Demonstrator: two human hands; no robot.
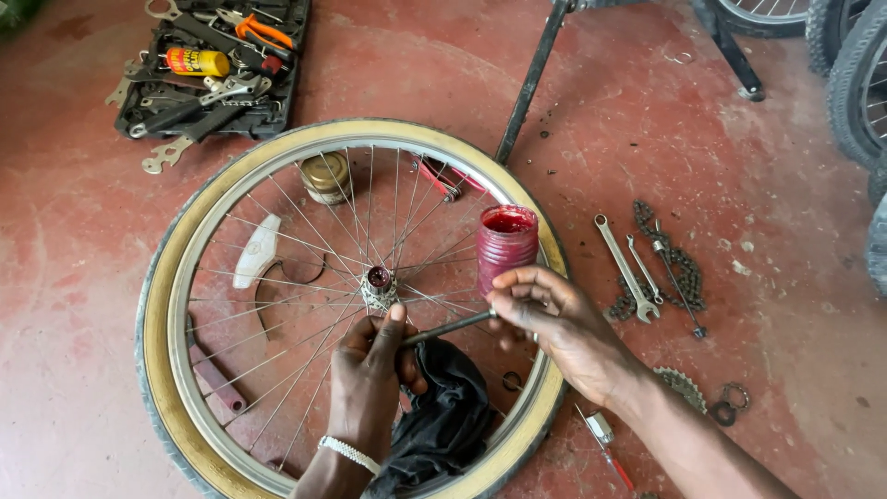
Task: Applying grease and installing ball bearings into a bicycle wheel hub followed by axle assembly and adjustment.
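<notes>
A bicycle wheel [176, 277] with a tan tyre lies flat on the red floor, its hub [379, 285] smeared with red grease. My left hand [370, 379] and my right hand [545, 310] both grip a thin dark metal axle [448, 328] just below the hub, left at its near end, right at its far end. An open jar of red grease [505, 245] stands on the rim right above my right hand. A black cloth [443, 416] lies under my left hand.
A black tool case [212, 69] with pliers, spanners and a yellow can sits top left. Spanners [628, 273], a chain [679, 263], a sprocket [684, 388] and a small red-handled tool [605, 444] lie right of the wheel. A black stand leg [531, 83] and other tyres [850, 74] stand behind.
</notes>
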